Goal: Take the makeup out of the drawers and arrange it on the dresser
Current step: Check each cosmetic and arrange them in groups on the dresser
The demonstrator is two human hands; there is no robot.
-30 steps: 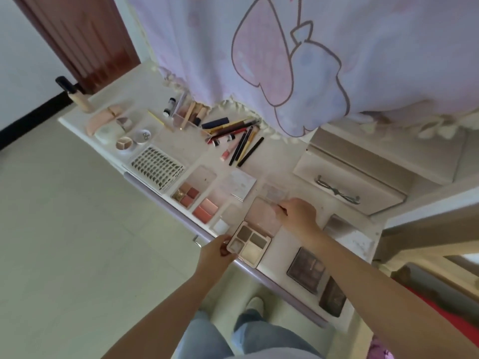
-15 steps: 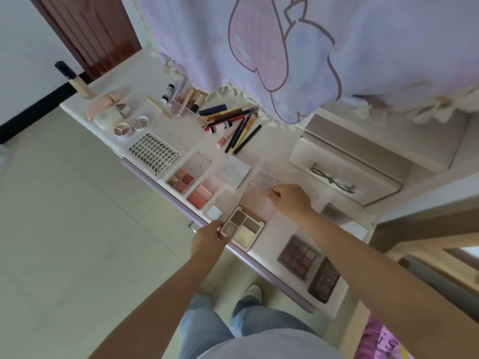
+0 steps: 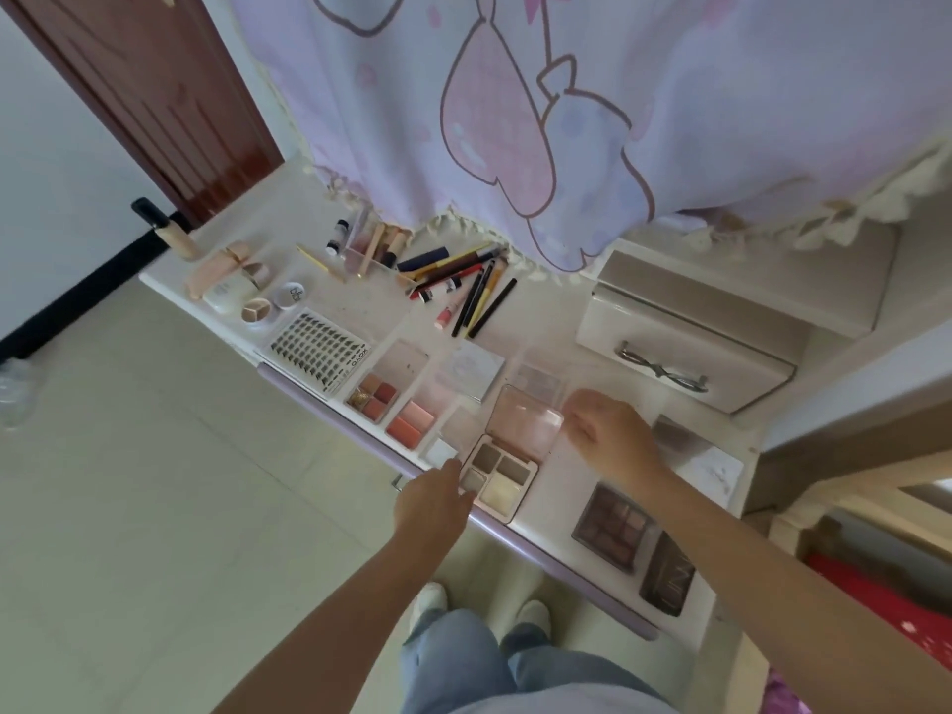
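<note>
- Now left hand [image 3: 435,507] at open eyeshadow palette [image 3: 502,463], fingers loose, gripping nothing;
- right hand [image 3: 613,438] beside its lid, blurred; grip unclear

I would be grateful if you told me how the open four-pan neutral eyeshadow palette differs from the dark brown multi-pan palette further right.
The neutral four-pan palette holds four grey-beige pans; the dark brown multi-pan palette holds many smaller brownish pans. The neutral one's pink lid stands open behind it; no raised lid shows on the dark one. Both lie flat near the dresser's front edge.
</note>
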